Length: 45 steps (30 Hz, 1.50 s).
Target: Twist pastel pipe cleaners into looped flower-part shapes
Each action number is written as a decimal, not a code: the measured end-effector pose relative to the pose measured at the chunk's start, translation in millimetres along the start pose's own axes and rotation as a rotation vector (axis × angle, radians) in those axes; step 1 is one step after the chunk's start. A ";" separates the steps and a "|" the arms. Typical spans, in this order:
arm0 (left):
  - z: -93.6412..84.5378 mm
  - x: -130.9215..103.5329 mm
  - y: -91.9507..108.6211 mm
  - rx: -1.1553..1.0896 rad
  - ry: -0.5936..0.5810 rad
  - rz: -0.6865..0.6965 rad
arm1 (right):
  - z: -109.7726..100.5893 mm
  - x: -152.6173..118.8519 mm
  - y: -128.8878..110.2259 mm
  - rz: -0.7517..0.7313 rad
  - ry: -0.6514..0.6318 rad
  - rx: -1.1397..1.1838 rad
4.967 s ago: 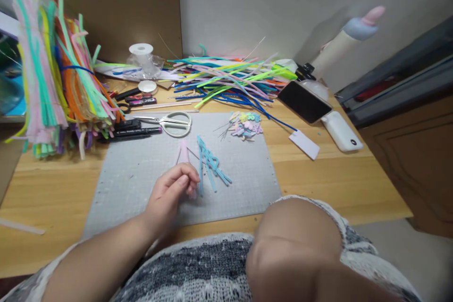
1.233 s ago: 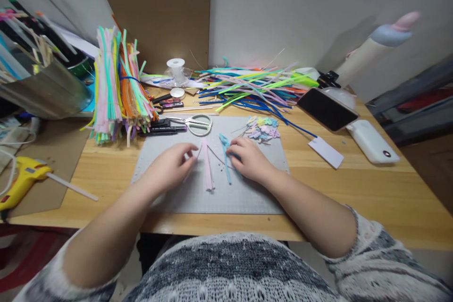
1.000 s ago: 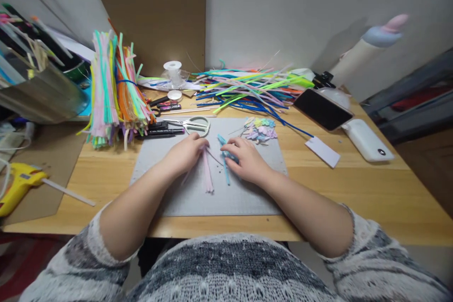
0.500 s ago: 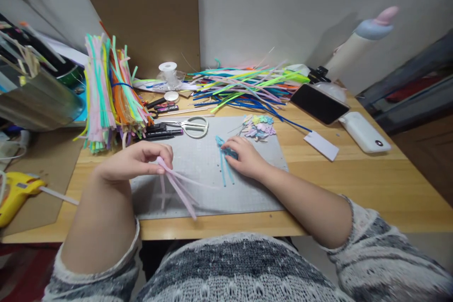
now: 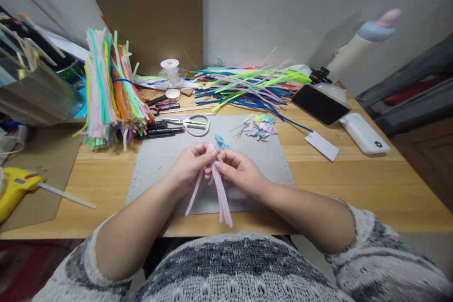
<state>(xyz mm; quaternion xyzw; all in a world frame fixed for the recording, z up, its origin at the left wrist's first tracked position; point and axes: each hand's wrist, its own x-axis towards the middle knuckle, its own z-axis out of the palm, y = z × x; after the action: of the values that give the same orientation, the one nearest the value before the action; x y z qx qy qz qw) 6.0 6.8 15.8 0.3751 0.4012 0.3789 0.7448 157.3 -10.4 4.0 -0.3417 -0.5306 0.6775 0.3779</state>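
Pale pink pipe cleaners (image 5: 220, 193) are pinched between both my hands, their bent top at the fingertips and loose ends hanging toward the table's front edge. My left hand (image 5: 193, 163) grips them near the top from the left. From the right, my right hand (image 5: 239, 170) closes thumb and fingers on the same strands. Just behind the fingers a blue pipe-cleaner piece (image 5: 221, 141) lies on the grey cutting mat (image 5: 152, 165), partly hidden by my hands.
Scissors (image 5: 196, 125) and black pens (image 5: 163, 130) lie at the mat's back left. Small pastel flower shapes on wires (image 5: 261, 127) rest back right. Behind are loose pipe cleaners (image 5: 247, 85), upright bundles (image 5: 101, 89) and a phone (image 5: 321, 104). A yellow glue gun (image 5: 19, 188) lies far left.
My left hand has brought the pink pipe cleaners right to the middle. My right hand has let go of the blue piece and taken hold of the pink strands.
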 end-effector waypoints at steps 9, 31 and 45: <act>6.2 -6.4 -8.3 -0.062 0.107 -0.038 | 23.0 -8.2 5.8 0.162 0.078 0.355; -8.4 22.9 -5.7 0.059 0.085 0.132 | -13.8 12.4 10.9 0.291 0.123 0.383; -18.2 32.1 -3.7 -0.004 -0.130 -0.031 | -22.4 19.3 10.7 0.219 0.013 0.444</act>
<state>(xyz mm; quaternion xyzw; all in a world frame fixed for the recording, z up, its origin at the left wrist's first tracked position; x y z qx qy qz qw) 3.4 37.7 -4.7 0.3910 0.3570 0.3431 0.7759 165.8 15.1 -12.2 -0.3101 -0.3260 0.8122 0.3713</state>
